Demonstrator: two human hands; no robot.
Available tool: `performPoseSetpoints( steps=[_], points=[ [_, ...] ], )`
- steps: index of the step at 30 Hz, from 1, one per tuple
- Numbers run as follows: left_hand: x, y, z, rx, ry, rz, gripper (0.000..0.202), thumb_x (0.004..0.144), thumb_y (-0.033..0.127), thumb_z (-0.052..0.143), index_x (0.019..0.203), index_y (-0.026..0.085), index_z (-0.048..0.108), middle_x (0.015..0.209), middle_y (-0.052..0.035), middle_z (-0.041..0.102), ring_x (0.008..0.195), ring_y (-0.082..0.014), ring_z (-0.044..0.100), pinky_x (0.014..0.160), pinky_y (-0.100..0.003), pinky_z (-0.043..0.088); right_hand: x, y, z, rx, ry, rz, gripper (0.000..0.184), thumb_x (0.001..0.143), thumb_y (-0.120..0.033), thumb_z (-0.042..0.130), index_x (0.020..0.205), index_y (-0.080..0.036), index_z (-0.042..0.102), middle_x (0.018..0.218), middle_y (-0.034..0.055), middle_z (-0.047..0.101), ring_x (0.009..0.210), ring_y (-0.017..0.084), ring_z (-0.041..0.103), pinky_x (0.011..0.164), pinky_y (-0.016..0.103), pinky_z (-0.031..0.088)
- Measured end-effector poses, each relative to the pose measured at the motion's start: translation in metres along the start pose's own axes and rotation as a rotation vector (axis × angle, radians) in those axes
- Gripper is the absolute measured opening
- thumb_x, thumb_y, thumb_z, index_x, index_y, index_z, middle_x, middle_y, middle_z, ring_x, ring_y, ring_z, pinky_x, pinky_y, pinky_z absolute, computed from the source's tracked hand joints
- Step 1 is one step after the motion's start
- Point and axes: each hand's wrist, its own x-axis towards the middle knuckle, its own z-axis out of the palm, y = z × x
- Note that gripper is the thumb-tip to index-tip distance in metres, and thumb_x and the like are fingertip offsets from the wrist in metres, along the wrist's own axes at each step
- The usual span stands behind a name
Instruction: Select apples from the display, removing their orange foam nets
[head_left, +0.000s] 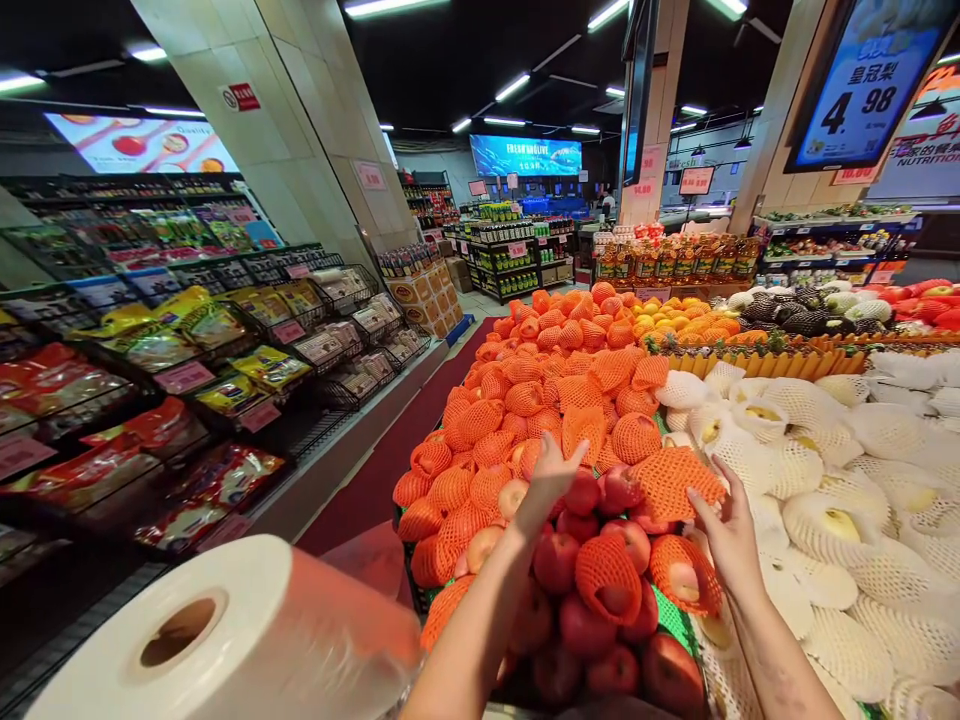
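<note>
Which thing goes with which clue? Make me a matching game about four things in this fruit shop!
Things:
1. Big plastic roll
2. Right hand
3. Bare red apples
4. White foam nets

Clues:
A. Around pale fruit
B. Heaped between the two forearms
C. At the picture's bottom left
D. Holding an orange foam net

Right pairs: 1-C, 2-D, 3-B, 4-A

a flattened orange foam net (pixel 667 484) overlaps red apples (pixel 556 562).

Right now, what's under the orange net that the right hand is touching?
Red apples show along the left and lower edges of the orange net; its middle hides whatever lies beneath.
</note>
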Motion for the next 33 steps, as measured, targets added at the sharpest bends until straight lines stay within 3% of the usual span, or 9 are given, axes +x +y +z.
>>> performPoseSetpoints(
  steps=[3,6,8,13,18,23,26,29,33],
  points=[
    [-0.030,0.021,-0.004,0.075,0.006,0.019,0.045,0.081,0.038,0.073,0.113,0.008,0.062,0.139,-0.0261,0.060,0.151,-0.0446,0.035,0.126,-0.061,0.020,-0.011,-0.002,0.000,-0.078,0.004,-0.086,0.064,0.081,-0.059,0.076,0.129,-0.020,0.061,0.134,0.0140,0.062,0.065,0.012,0.052,0.052,0.024,0.046],
    [-0.081,0.040,-0.003,-0.002,-0.313,0.031,0.035,0.097,0.049,0.055,0.104,0.017,0.066,0.112,-0.0136,0.071,0.108,-0.0296,0.066,0.100,-0.049,0.051,-0.028,-0.005,0.005,-0.077,0.028,-0.168,0.047,0.082,-0.052,0.077,0.115,-0.022,0.061,0.116,0.0097,0.064,0.074,0.016,0.059,0.057,0.024,0.048],
    [-0.108,0.043,-0.001,-0.092,-0.436,-0.002,0.031,0.095,0.048,0.062,0.104,0.019,0.067,0.106,-0.0089,0.073,0.096,-0.0249,0.068,0.088,-0.042,0.055,-0.038,-0.009,0.009,-0.104,-0.002,-0.260,0.034,0.083,-0.045,0.077,0.103,-0.023,0.061,0.101,0.0050,0.064,0.082,0.018,0.062,0.069,0.026,0.052],
    [-0.123,0.023,-0.007,-0.035,-0.028,0.147,0.020,0.094,0.037,0.067,0.105,0.020,0.067,0.108,-0.0091,0.073,0.101,-0.0257,0.068,0.091,-0.042,0.056,-0.046,-0.015,0.006,-0.113,-0.286,-0.259,0.027,0.084,-0.048,0.076,0.092,-0.023,0.074,0.097,0.0081,0.074,0.096,0.025,0.068,0.093,0.036,0.056],
    [-0.124,0.018,-0.021,0.046,0.248,0.340,0.021,0.096,0.033,0.067,0.113,0.021,0.062,0.116,-0.0091,0.067,0.111,-0.0234,0.064,0.100,-0.041,0.052,-0.048,-0.011,0.013,-0.026,-0.179,-0.130,0.027,0.082,-0.047,0.073,0.086,-0.022,0.080,0.093,0.0099,0.077,0.079,0.024,0.071,0.075,0.034,0.059],
    [-0.140,0.025,-0.015,0.091,-0.128,0.288,0.012,0.097,0.031,0.065,0.096,0.020,0.062,0.090,-0.0038,0.070,0.082,-0.0197,0.066,0.075,-0.032,0.053,-0.066,-0.012,0.029,-0.082,-0.330,-0.218,0.012,0.079,-0.032,0.074,0.081,-0.022,0.079,0.086,0.0064,0.069,0.075,0.020,0.066,0.065,0.027,0.053],
    [-0.142,0.022,-0.014,0.139,-0.078,0.344,0.011,0.102,0.021,0.053,0.095,0.019,0.061,0.090,-0.0035,0.071,0.082,-0.0187,0.067,0.076,-0.031,0.053,-0.065,-0.011,0.023,-0.193,-0.246,-0.248,0.021,0.081,-0.038,0.069,0.085,-0.022,0.082,0.095,0.0099,0.066,0.085,0.023,0.063,0.070,0.030,0.051],
    [-0.143,0.020,-0.015,0.218,-0.071,0.468,0.012,0.104,0.022,0.051,0.098,0.020,0.060,0.092,-0.0040,0.071,0.085,-0.0198,0.067,0.077,-0.032,0.053,-0.056,-0.004,0.008,-0.251,-0.221,-0.063,0.027,0.075,-0.047,0.074,0.076,-0.021,0.079,0.077,0.0069,0.058,0.072,0.021,0.054,0.063,0.030,0.044],
    [-0.152,0.024,-0.006,0.351,-0.405,0.616,0.013,0.103,0.024,0.053,0.095,0.019,0.061,0.095,-0.0054,0.070,0.084,-0.0217,0.065,0.073,-0.033,0.054,-0.054,0.008,-0.007,-0.142,-0.400,0.201,0.046,0.074,-0.066,0.075,0.072,-0.020,0.070,0.049,-0.0044,0.037,0.043,0.012,0.031,0.042,0.026,0.026]
  ],
)
